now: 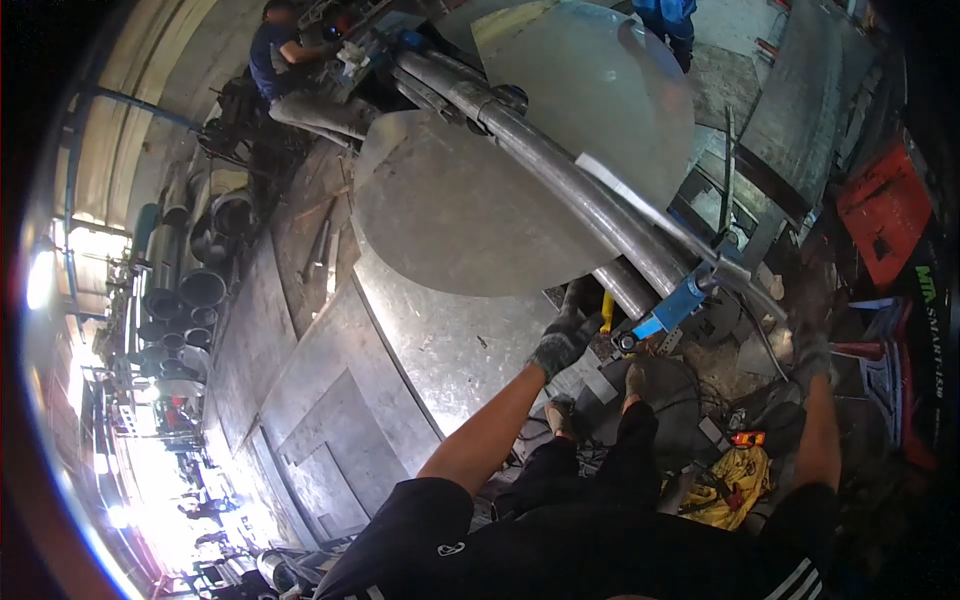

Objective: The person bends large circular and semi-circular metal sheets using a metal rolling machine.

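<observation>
My left hand (pixel 562 343), in a dark grey glove, is closed beside the near end of a plate-rolling machine. What it holds is hidden; a yellow handle (pixel 607 312) is just to its right. My right hand (pixel 812 345) is dim and blurred in shadow, near the end of a metal bar (pixel 765 295), and its fingers cannot be made out. Long steel rollers (pixel 545 150) run diagonally away from me. A large round metal sheet (pixel 450 210) lies through them, with part of its disc (pixel 600 75) on the far side. A blue end bracket (pixel 675 308) sits between my hands.
A co-worker (pixel 275 60) is at the machine's far end; another person's blue-clothed legs (pixel 668 20) show behind the disc. Flat metal sheets (pixel 340 440) cover the left floor. A yellow bag (pixel 735 485) and a red-and-blue stand (pixel 885 370) are to the right. Pipes (pixel 200 290) are stacked left.
</observation>
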`<state>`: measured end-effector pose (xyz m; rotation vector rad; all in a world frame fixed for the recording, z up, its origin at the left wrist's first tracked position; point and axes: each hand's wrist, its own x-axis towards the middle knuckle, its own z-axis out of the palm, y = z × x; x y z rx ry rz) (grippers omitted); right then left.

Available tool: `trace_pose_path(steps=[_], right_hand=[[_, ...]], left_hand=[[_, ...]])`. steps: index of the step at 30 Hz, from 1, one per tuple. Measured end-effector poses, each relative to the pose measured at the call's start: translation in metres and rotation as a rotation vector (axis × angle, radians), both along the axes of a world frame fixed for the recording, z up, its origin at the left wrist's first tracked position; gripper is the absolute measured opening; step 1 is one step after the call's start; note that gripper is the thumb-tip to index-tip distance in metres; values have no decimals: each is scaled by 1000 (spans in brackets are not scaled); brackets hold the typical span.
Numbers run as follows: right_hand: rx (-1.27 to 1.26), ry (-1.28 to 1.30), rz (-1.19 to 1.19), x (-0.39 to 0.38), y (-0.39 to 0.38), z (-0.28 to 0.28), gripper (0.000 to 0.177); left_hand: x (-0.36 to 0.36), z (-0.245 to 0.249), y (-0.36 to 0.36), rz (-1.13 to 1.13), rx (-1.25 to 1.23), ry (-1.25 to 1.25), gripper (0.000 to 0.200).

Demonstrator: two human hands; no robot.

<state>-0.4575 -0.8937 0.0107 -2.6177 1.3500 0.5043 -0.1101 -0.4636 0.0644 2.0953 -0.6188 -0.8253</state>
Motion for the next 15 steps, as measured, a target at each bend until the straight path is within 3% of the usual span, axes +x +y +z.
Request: trace_pose_path(steps=[2, 3, 4, 5, 6, 7, 8, 10, 12, 14, 15], right_hand=[[201, -207, 27, -59, 54, -23, 36], [419, -425, 27, -89, 84, -37, 31], [994, -1149, 156, -115, 108, -72, 26], [1253, -975, -181, -90, 141, -54, 19], [1486, -830, -717, -55, 179, -23, 13], [1521, -712, -1229, -18, 217, 10, 11], [1456, -633, -1232, -10, 242, -32, 12], [2362, -1310, -1016, 58, 312, -26, 14], [1874, -1441, -824, 110, 372, -122, 14], [1668, -1206, -1502, 241, 357, -8, 21], [1773, -1306, -1507, 281, 353, -9, 20]], left_hand=[[-14, -28, 55, -12, 131, 141, 79], [-27, -59, 90, -10, 112, 135, 75], [-42, -81, 119, -5, 85, 118, 71], [-55, -82, 142, 5, 135, 183, 66], [-66, -82, 161, 14, 189, 244, 61], [-78, -77, 179, 13, 190, 257, 61], [-87, -66, 194, -1, 157, 238, 59], [-90, -55, 200, -20, 133, 225, 57], [-94, -48, 192, 129, -29, 336, 56], [-71, 5, 140, 311, -121, 392, 56], [-58, 12, 118, 363, -222, 365, 56]])
